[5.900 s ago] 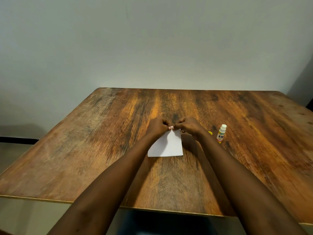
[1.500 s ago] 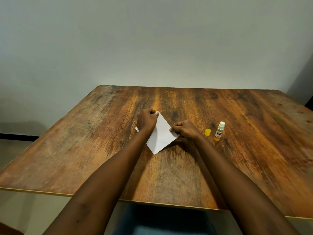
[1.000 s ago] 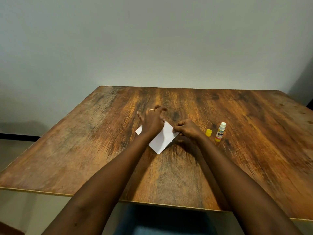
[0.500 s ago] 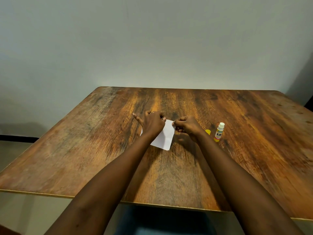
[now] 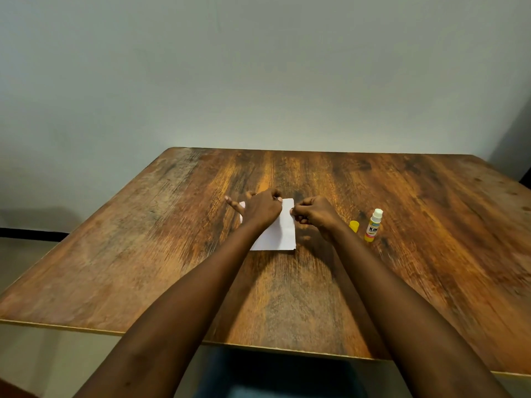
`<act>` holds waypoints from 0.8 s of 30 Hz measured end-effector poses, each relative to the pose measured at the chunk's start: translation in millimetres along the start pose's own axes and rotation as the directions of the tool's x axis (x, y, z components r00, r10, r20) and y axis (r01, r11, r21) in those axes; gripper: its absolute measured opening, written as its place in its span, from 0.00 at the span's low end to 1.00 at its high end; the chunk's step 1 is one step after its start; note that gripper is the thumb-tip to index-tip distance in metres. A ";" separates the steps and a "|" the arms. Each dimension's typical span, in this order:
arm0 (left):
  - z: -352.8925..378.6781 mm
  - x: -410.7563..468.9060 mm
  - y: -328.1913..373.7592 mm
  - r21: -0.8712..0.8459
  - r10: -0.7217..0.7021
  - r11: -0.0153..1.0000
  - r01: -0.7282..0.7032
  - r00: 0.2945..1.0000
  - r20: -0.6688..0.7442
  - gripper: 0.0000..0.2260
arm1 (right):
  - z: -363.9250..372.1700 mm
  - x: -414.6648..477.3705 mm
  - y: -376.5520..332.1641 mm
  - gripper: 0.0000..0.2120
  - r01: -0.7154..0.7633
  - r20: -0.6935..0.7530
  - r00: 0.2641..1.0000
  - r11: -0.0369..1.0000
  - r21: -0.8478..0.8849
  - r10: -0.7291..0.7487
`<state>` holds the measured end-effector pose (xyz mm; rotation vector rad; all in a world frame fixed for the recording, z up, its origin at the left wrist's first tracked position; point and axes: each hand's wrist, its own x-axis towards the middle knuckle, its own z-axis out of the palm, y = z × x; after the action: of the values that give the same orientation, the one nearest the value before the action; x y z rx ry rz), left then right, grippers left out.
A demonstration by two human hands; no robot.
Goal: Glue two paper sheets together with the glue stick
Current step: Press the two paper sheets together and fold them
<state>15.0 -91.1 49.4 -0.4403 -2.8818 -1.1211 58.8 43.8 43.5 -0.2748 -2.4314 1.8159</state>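
Plain pale grey-green wall (image 5: 258, 67) seen behind, brightest just above far table edge. Wooden table (image 5: 143, 254) with dark streaked grain fills lower frame, thin light edge along near side. Dark strip (image 5: 31, 232) seen low at left wall. Dark corner (image 5: 517, 145) at right. Pale floor (image 5: 28, 357) glimpsed below table.

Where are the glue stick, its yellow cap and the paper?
glue stick (image 5: 373, 226), head view, on its label.
yellow cap (image 5: 354, 226), head view, on its side.
paper (image 5: 283, 235), head view, on its bare lower right part.
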 end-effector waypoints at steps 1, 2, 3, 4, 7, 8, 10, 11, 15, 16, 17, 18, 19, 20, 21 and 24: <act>-0.5 -0.4 1.9 0.006 0.035 0.999 -0.035 0.999 0.022 0.13 | -0.2 0.3 -1.4 0.05 0.006 0.000 1.000 1.000 -0.012 -0.006; -0.8 -0.3 4.0 0.005 0.061 0.998 -0.061 0.998 0.033 0.13 | -0.4 0.8 -2.5 0.05 0.012 -0.001 1.000 1.000 -0.017 -0.012; -1.0 0.0 6.0 0.000 0.076 0.997 -0.076 0.997 0.027 0.13 | -0.7 1.0 -3.0 0.06 0.019 -0.003 1.000 1.000 -0.016 -0.019; -0.9 0.6 7.4 -0.013 0.077 0.997 -0.077 0.997 0.008 0.14 | -0.9 1.4 -3.2 0.07 0.024 -0.007 1.000 1.000 -0.012 -0.024; 0.7 1.2 8.2 -0.078 0.057 0.995 -0.062 0.997 -0.055 0.13 | -0.7 1.0 -2.5 0.09 0.027 -0.007 1.000 1.000 0.005 -0.027; 1.3 0.9 8.0 -0.092 0.049 0.994 -0.056 0.996 -0.068 0.13 | -0.6 0.8 -1.7 0.09 0.024 -0.003 1.000 1.000 0.007 -0.024; 0.8 0.5 7.8 -0.108 0.025 0.993 -0.036 0.995 -0.096 0.13 | 0.2 -0.1 0.5 0.09 0.009 0.008 1.000 1.000 0.004 -0.009; 0.0 0.4 7.8 -0.110 0.015 0.994 -0.027 0.994 -0.112 0.13 | 0.8 -0.8 1.8 0.09 0.000 0.013 1.000 1.000 0.002 0.000; -4.6 2.3 8.1 -0.146 -0.014 0.989 -0.010 0.987 -0.161 0.12 | 2.6 -3.9 8.3 0.10 -0.023 0.033 0.999 1.000 -0.012 0.023; -5.9 2.6 8.6 -0.168 -0.026 0.986 -0.004 0.984 -0.178 0.12 | 2.8 -4.6 10.1 0.10 -0.025 0.033 0.999 1.000 -0.017 0.025; -7.4 2.9 8.8 -0.194 -0.043 0.981 0.004 0.979 -0.197 0.12 | 3.0 -5.2 11.7 0.10 -0.028 0.031 0.999 0.999 -0.022 0.029; -8.8 2.8 9.0 -0.229 -0.061 0.973 0.012 0.976 -0.209 0.11 | 3.1 -5.8 13.3 0.10 -0.031 0.030 0.999 0.999 -0.023 0.032; -10.0 2.9 8.8 -0.264 -0.077 0.964 0.018 0.974 -0.214 0.11 | 3.1 -6.5 14.3 0.09 -0.033 0.031 0.999 0.999 -0.024 0.033; -10.5 2.9 8.8 -0.291 -0.092 0.956 0.026 0.972 -0.215 0.11 | 3.0 -7.0 14.8 0.08 -0.032 0.034 0.999 0.999 -0.025 0.032; -11.3 2.2 8.6 -0.306 -0.105 0.951 0.035 0.970 -0.218 0.11 | 3.4 -7.2 14.9 0.06 -0.031 0.036 0.999 0.999 -0.027 0.032; -11.4 1.6 6.9 -0.319 -0.139 0.946 0.061 0.964 -0.228 0.10 | 3.7 -5.7 14.7 0.07 -0.038 0.026 0.999 0.999 -0.031 0.039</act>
<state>14.4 -93.4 62.6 -0.1420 -2.5446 -1.5338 65.0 43.1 28.5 -0.3034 -2.4908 1.8106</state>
